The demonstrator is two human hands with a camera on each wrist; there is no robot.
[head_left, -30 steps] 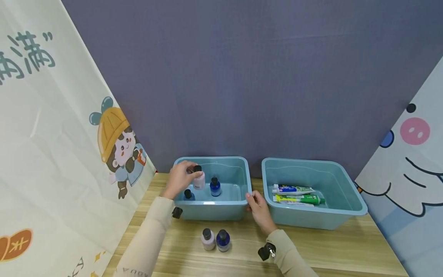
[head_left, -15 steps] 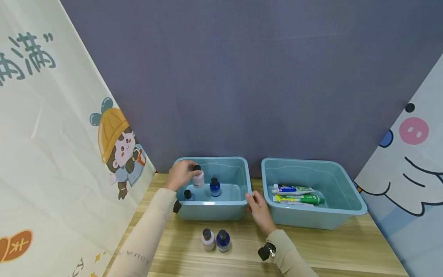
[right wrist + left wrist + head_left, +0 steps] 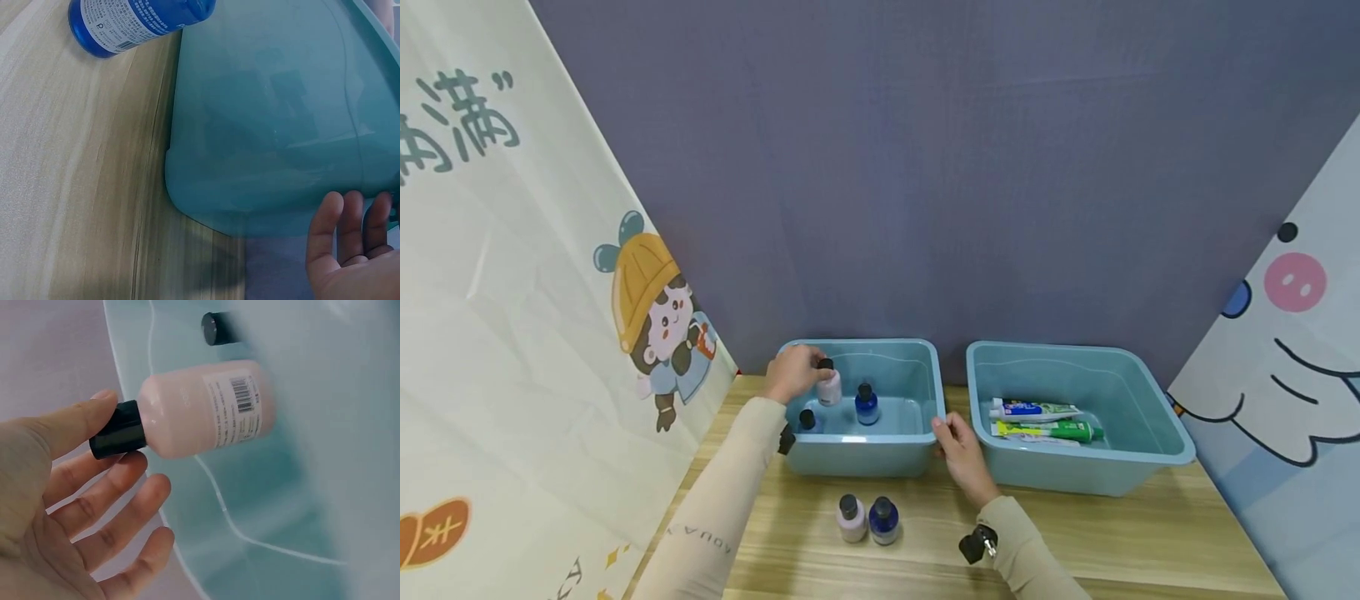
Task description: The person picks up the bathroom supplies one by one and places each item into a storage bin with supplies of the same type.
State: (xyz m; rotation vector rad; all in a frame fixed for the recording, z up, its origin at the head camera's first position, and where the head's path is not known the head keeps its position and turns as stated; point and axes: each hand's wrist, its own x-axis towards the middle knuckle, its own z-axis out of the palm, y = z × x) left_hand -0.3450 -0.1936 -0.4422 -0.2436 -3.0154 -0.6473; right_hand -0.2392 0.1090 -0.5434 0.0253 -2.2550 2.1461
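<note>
Inside the left light-blue bin (image 3: pixel 865 439), my left hand (image 3: pixel 792 373) pinches the black cap of a pale pink bottle (image 3: pixel 830 390). In the left wrist view, thumb and index finger are on the cap, while the other fingers spread below; a white barcode label shows on the pink bottle (image 3: pixel 181 415). Whether its base touches the bin floor I cannot tell. Two blue bottles with black caps stand in the same bin, one near the middle (image 3: pixel 867 408) and one at the front left (image 3: pixel 807 422). My right hand (image 3: pixel 964 458) grips the bin's front right corner, thumb on the rim.
On the wooden table (image 3: pixel 805 550) before the left bin stand a pink bottle (image 3: pixel 852 521) and a dark blue bottle (image 3: pixel 883 522), side by side. A second light-blue bin (image 3: pixel 1090 457) to the right contains several toothpaste tubes (image 3: pixel 1052 431). A grey-blue curtain (image 3: pixel 925 208) hangs behind.
My left hand and the pink bottle have shifted slightly left and back within the bin. The right hand keeps its hold on the bin corner.
</note>
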